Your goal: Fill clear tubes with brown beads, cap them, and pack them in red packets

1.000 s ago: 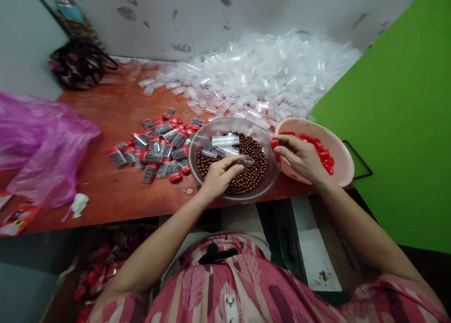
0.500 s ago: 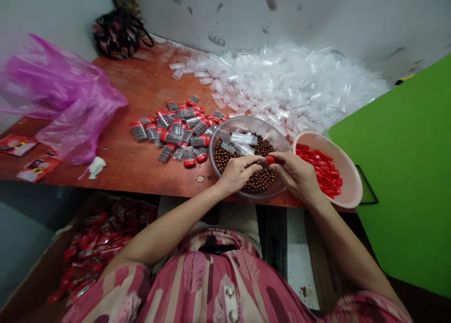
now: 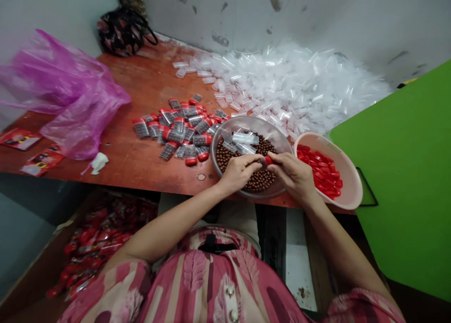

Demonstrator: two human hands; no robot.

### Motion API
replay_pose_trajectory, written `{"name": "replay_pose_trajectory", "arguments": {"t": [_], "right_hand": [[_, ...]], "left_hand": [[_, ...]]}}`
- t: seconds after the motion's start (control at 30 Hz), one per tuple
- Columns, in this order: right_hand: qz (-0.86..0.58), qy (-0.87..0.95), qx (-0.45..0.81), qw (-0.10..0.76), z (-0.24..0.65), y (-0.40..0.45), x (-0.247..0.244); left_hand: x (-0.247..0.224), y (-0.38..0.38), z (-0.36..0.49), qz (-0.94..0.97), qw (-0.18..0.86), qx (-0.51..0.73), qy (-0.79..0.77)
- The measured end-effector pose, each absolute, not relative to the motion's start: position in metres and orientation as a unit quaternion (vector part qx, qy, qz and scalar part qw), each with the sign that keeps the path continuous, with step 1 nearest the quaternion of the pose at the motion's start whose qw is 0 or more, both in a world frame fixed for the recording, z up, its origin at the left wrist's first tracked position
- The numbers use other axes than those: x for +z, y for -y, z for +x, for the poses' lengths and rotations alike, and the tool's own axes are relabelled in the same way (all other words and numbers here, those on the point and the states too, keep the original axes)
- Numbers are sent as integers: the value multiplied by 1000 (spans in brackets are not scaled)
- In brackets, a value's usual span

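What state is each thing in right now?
Clear bowl: holding brown beads and loose clear tubes.
Left hand: curled, over the bowl.
Right hand: pinching a red cap.
Pink basin: full of red caps.
Clear tube heap: loose on the table.
Capped tubes: filled, lying in a scattered pile.

Here we go: a red plastic cap [image 3: 268, 160] is pinched between my left grip [image 3: 241, 172] and right grip [image 3: 292, 175], right over the bowl, with the fingers hiding whatever it sits on. Below, a clear plastic bowl [image 3: 282, 144] is heaped with glossy brown beads [image 3: 225, 156], and clear plastic tubes [image 3: 244, 137] lie on top at the far side. Just right of it, a pink plastic basin [image 3: 347, 173] holds a loose heap of red caps [image 3: 320, 170]. Left of the bowl, filled capped tubes [image 3: 176, 135] lie jumbled on the table [image 3: 116, 161].
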State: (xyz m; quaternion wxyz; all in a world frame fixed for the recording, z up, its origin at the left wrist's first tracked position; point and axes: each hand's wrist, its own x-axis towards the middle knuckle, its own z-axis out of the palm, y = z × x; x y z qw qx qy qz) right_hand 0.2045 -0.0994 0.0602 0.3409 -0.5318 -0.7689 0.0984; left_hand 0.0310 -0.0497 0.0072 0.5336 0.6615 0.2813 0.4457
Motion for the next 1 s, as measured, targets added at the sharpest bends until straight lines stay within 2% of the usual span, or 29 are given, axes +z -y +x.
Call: {"name": "replay_pose_trajectory", "arguments": {"t": [0.13, 0.2, 0.33, 0.47, 0.6, 0.67, 0.9, 1.0], "right_hand": [[-513, 608, 353, 492, 205, 101, 54], [-484, 546, 419, 541, 207, 102, 48], [-476, 488, 434, 589, 213, 98, 41], [-492, 484, 474, 547, 215, 90, 46], [-474, 441, 629, 430, 210, 86, 51], [-451, 403, 688, 402, 205, 85, 50], [-454, 342, 668, 480, 189, 85, 40], [-460, 335, 663, 487, 185, 84, 40]], "left_hand": [[5, 43, 35, 496, 687, 472, -243], [3, 42, 36, 444, 731, 467, -226], [4, 45, 32, 520, 672, 466, -246], [11, 50, 28, 640, 575, 436, -263], [11, 51, 27, 680, 524, 439, -265], [10, 50, 27, 686, 517, 434, -272], [8, 49, 27, 685, 515, 446, -257], [6, 49, 29, 677, 519, 456, -255]]}}
